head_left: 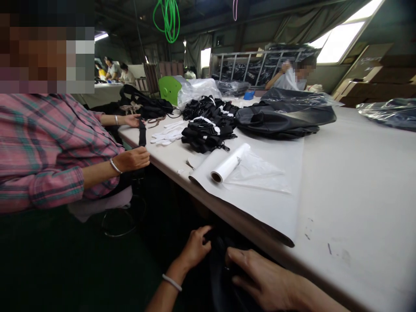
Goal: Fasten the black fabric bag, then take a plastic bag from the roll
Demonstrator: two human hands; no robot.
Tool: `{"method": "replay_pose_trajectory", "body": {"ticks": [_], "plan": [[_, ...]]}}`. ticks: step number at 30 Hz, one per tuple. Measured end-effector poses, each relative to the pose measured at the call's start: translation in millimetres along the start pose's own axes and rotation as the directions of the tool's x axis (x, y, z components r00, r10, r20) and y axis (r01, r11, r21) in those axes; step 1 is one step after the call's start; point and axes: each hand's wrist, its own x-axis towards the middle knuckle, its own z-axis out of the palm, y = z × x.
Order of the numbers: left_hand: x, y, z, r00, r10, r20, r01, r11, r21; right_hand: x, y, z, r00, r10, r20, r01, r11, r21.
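Note:
My left hand (195, 249) is curled around the edge of a black fabric item (221, 277) held below the table edge, in my lap. My right hand (260, 277) lies on the same black fabric, with its fingers pressed onto it. Just above them, on the white table (357, 182), lies a sheet of white paper (279, 203) with a roll of clear plastic film (229, 164) on it.
A person in a pink plaid shirt (48, 147) sits to my left holding a black strap (142, 132). Piles of black straps (208, 125), a black bag (282, 119), white gloves (165, 136) and plastic-wrapped goods sit farther along the table. Other workers sit at the back.

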Motion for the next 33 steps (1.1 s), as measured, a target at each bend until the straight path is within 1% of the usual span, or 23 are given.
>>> {"method": "replay_pose_trajectory", "body": {"ticks": [3,5,7,8,9,11,12,13,14,15,17,18,19,21,23,24,25,26,27,28,29,31,33], "plan": [[-12,30,-3.5,0.996,-0.039,-0.080,0.042,0.999,0.031,-27,-8,-12,0.994,-0.031,-0.106,0.048,0.986,0.159],[-25,59,-9.0,0.989,-0.077,-0.128,0.084,0.995,0.049,-52,-17,-22,0.989,-0.040,-0.141,0.074,0.968,0.240],[-44,91,-16.3,0.985,-0.101,-0.139,0.110,0.993,0.052,-80,-24,-30,0.987,-0.027,-0.159,0.080,0.939,0.336],[-53,105,-20.0,0.986,-0.110,-0.124,0.117,0.992,0.051,-94,-26,-34,0.986,-0.024,-0.167,0.089,0.916,0.392],[-63,117,-23.4,0.989,-0.122,-0.084,0.125,0.992,0.033,-106,-27,-36,0.985,-0.032,-0.170,0.106,0.889,0.445],[-79,130,-27.7,0.981,-0.187,0.045,0.190,0.978,-0.089,-123,-23,-33,0.981,-0.054,-0.187,0.149,0.824,0.546],[-85,130,-28.0,0.967,-0.225,0.116,0.242,0.956,-0.164,-127,-19,-26,0.977,-0.057,-0.203,0.171,0.780,0.602],[-89,125,-26.8,0.948,-0.261,0.181,0.300,0.925,-0.235,-126,-13,-17,0.973,-0.050,-0.223,0.190,0.721,0.667],[-92,116,-23.9,0.927,-0.299,0.227,0.357,0.887,-0.291,-123,-7,-3,0.970,-0.030,-0.242,0.205,0.639,0.742],[-95,104,-19.3,0.908,-0.337,0.249,0.407,0.851,-0.332,-117,-1,12,0.964,0.008,-0.268,0.221,0.541,0.812],[-100,72,-6.2,0.883,-0.401,0.244,0.468,0.795,-0.386,-102,11,47,0.946,0.115,-0.304,0.251,0.338,0.907],[-103,57,1.6,0.877,-0.416,0.238,0.480,0.764,-0.432,-95,17,63,0.930,0.175,-0.324,0.272,0.266,0.925],[-107,42,9.4,0.884,-0.406,0.231,0.467,0.741,-0.482,-90,21,77,0.916,0.224,-0.334,0.291,0.203,0.935],[-116,22,23.3,0.930,-0.327,0.170,0.364,0.737,-0.570,-85,27,95,0.907,0.250,-0.338,0.324,0.097,0.941],[-125,12,31.8,0.977,-0.210,0.032,0.187,0.781,-0.595,-87,31,99,0.917,0.225,-0.330,0.338,0.000,0.941],[-129,11,33.5,0.986,-0.160,-0.044,0.105,0.806,-0.582,-89,32,98,0.920,0.215,-0.329,0.344,-0.037,0.938],[-133,12,33.4,0.988,-0.108,-0.110,0.032,0.842,-0.539,-91,33,96,0.919,0.214,-0.332,0.352,-0.064,0.934],[-136,14,31.9,0.987,-0.048,-0.152,-0.028,0.887,-0.460,-92,33,93,0.917,0.218,-0.334,0.358,-0.080,0.930],[-139,17,29.2,0.986,0.020,-0.165,-0.079,0.932,-0.354,-93,34,91,0.916,0.222,-0.334,0.360,-0.086,0.929],[-140,19,25.9,0.984,0.092,-0.154,-0.126,0.965,-0.231,-94,34,89,0.916,0.224,-0.332,0.358,-0.087,0.930],[-142,22,22.6,0.977,0.164,-0.139,-0.179,0.978,-0.104,-94,34,89,0.917,0.226,-0.329,0.355,-0.086,0.931],[-142,27,17.7,0.944,0.299,-0.141,-0.286,0.953,0.102,-92,34,89,0.917,0.226,-0.329,0.355,-0.085,0.931],[-141,32,16.4,0.892,0.410,-0.189,-0.371,0.905,0.209,-91,34,92,0.918,0.213,-0.334,0.360,-0.095,0.928]]}}
